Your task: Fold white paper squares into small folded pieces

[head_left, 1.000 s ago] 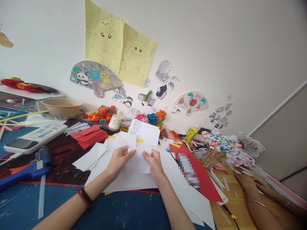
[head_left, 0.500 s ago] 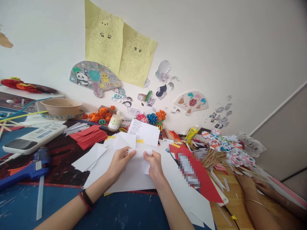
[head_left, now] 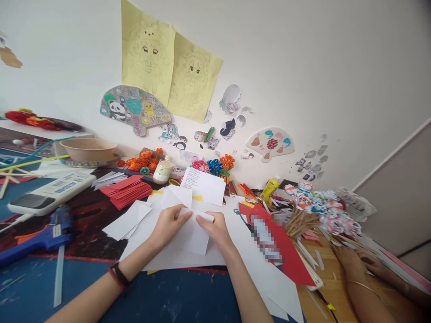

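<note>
Between my two hands is a small piece of white paper [head_left: 198,235], gripped at its top edge and hanging down in front of larger white sheets. My left hand [head_left: 170,224] pinches its upper left part, with the thumb on top. My right hand [head_left: 215,226] has its thumb on the upper right part, close to the left thumb, fingers behind the paper. Beneath lies a large white sheet [head_left: 148,258]. Just beyond my hands stands a white card with handwritten lines [head_left: 210,186]. Loose white paper pieces [head_left: 126,220] lie left of my hands.
A stack of red paper [head_left: 126,191] and a blue glue gun [head_left: 50,235] lie on the left. A bottle [head_left: 162,170] stands behind. Red card [head_left: 269,237] is at right. Another person's hands [head_left: 353,262] rest near the wooden table's right side.
My right thumb has moved left, closer to my left thumb. The small paper's right part now hangs lower and is more visible. The view has shifted slightly.
</note>
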A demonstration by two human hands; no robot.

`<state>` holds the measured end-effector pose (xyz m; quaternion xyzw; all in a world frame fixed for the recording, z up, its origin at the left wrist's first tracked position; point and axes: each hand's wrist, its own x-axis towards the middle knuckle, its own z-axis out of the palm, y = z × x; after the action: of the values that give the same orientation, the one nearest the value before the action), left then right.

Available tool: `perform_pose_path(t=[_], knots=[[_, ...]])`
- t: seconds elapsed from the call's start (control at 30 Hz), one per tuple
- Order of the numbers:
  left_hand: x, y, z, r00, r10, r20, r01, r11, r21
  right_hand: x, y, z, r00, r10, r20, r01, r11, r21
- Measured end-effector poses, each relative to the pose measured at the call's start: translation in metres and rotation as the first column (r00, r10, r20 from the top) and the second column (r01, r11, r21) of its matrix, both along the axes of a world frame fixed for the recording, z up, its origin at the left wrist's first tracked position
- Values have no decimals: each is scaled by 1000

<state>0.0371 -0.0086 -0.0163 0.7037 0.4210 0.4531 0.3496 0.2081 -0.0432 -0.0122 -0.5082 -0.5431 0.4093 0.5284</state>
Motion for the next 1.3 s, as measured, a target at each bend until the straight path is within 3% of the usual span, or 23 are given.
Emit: perform_pose_path(t=[0.2, 0.63, 1.3], knots=[[0, -1, -2, 1000, -15, -5, 15, 1000, -21, -2, 3, -3, 996, 45, -81, -44, 999, 12], [8, -9, -4, 994, 100, -37, -97, 991, 90, -15, 0, -11, 977, -166, -137, 174, 983, 50], [10, -12, -4, 995, 95, 15, -96, 994, 57, -18, -1, -12, 965, -212, -152, 222, 973, 57]])
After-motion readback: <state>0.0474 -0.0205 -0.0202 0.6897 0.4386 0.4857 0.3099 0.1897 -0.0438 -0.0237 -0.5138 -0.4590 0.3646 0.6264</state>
